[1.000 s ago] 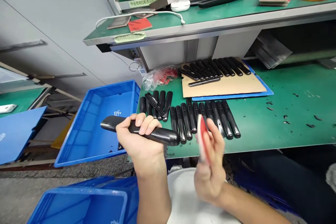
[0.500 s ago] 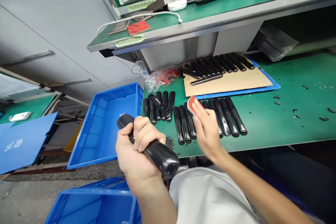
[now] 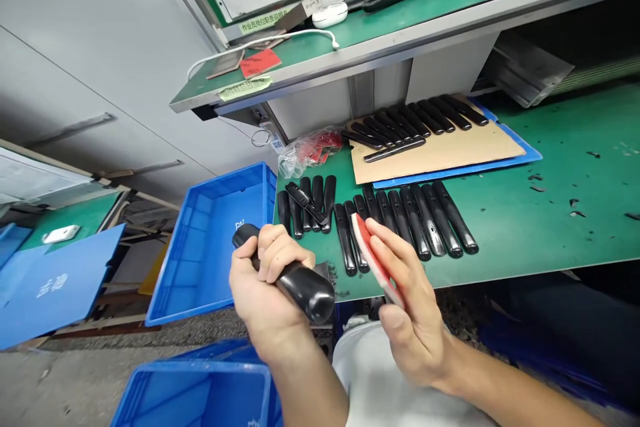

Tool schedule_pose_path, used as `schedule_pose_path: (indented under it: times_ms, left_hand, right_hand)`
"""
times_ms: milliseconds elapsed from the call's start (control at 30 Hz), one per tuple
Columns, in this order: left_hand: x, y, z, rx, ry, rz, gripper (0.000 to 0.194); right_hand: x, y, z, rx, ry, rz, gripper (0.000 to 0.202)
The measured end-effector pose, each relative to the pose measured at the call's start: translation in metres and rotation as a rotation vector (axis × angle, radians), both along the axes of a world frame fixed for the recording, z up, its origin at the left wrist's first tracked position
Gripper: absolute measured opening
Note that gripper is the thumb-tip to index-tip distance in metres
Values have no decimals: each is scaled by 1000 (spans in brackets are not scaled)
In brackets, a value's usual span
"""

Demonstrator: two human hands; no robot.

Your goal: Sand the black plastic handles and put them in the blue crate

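My left hand (image 3: 273, 280) is wrapped round a black handle-shaped part (image 3: 307, 290), its rounded end pointing down to the right. To the right of it, my right hand (image 3: 415, 313) holds a red pad (image 3: 375, 257) with a pale edge between thumb and fingers. The pad and the black part are apart. Behind my hands, a row of black parts (image 3: 450, 220) lies on the green table (image 3: 525, 233). A smaller group of black parts (image 3: 329, 203) lies to its left, with an open slotted piece (image 3: 305, 203) across it.
More black parts (image 3: 425, 119) lie on a tan board (image 3: 440, 160) at the back. Beside it is a clear plastic bag (image 3: 300, 159). Blue crates (image 3: 210, 247) stand at the left and below. A green shelf (image 3: 390, 20) overhangs the table; dark scraps lie at right.
My right hand has moved down and towards me, turning so that more of the red pad shows. The black part in my left hand has shifted slightly. The whole view has moved a little.
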State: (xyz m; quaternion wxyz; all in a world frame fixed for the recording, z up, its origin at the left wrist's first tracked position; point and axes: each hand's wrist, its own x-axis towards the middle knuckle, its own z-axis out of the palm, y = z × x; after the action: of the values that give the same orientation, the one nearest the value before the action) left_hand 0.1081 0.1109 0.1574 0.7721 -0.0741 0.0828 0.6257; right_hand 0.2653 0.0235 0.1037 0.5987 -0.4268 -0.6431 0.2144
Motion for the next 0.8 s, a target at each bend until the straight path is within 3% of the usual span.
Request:
schedule_pose_path:
  times_ms: [100,167,233,333,400,500,633,700,800]
  left_hand:
    - [2,0,-2,9,12,-5,26]
    - [0,-1,-2,-14,-8,-4,27]
    - [-5,-3,1,-27,-58,-36,26]
    - [-15,-7,9,57,-165,-100,15]
    - [-19,-7,13,125,-198,-114,7]
    - [-13,-4,13,117,-91,-81,23]
    - [8,-1,5,-49,251,-75,33]
    - [20,-4,4,-107,444,-119,32]
    - [33,-9,7,-105,610,-131,24]
  right_hand:
    - [-10,-1,4,173,-86,-64,53]
    - [-16,7,-14,368,-230,-167,51]
    - [-18,20,-45,415,-377,-261,51]
    - [-6,37,-91,127,-454,-314,54]
    - [6,39,-101,10,-433,-329,52]
    - [20,32,-82,-201,-61,-162,48]
    - [24,17,-38,-447,683,402,65]
    - [25,9,-25,-488,793,579,75]
    - [29,0,-16,-490,658,584,66]
